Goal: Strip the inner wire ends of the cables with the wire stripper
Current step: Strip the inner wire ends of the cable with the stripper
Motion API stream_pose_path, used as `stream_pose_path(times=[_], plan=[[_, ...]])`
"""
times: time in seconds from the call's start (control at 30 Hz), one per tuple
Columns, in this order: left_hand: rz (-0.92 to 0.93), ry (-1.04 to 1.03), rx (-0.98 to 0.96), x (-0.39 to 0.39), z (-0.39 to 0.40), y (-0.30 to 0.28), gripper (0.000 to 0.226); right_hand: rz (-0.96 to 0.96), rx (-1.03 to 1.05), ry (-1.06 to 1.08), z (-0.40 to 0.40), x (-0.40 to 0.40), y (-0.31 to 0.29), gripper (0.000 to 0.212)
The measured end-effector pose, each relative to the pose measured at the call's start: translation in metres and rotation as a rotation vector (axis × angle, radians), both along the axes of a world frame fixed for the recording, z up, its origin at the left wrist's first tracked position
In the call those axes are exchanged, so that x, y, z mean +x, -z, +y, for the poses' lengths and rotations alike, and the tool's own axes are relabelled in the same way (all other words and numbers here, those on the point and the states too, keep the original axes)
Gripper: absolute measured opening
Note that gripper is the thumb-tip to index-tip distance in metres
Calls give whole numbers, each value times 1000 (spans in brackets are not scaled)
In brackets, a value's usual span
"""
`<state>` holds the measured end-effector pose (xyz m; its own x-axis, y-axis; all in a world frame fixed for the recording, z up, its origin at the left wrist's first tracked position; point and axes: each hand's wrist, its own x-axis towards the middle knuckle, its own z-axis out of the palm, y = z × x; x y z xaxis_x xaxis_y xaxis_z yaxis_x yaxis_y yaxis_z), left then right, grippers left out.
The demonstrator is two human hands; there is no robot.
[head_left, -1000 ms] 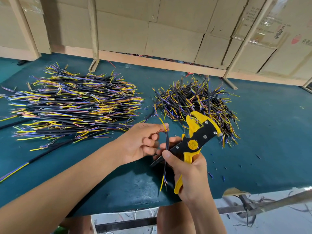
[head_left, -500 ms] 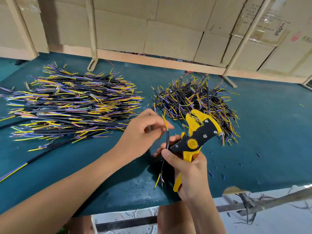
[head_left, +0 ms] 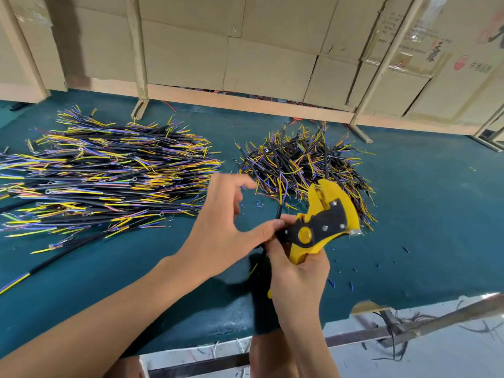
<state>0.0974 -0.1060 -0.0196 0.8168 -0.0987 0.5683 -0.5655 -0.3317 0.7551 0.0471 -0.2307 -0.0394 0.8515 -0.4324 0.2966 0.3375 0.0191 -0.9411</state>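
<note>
**Stripper and cable held over the green mat**

Head view: the right hand grips the yellow-and-black wire stripper and a thin black cable, just left of the stripper. The left hand is spread, thumb touching that cable. A tangled pile of short black cables lies behind the stripper.

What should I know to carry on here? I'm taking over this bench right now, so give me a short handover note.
Right hand grips the yellow wire stripper, head pointing up and away.
Left hand has its fingers spread; its thumb touches a black cable standing beside the stripper's pivot. Who holds the cable is unclear.
On the green mat: a large cable pile on the left, a smaller pile behind the stripper, insulation bits on the mat.
Which pile is finished I cannot tell.
</note>
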Motion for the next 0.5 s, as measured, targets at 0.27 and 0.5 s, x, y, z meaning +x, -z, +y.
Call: stream_pose_path(times=[0.27, 0.5], plan=[[-5, 136, -7, 0, 2, -8, 17, -85, -70, -139, -3, 1, 3, 30], [-217, -26, 61, 11, 18, -7, 20, 141, 593, -677, -21, -6, -5, 29]])
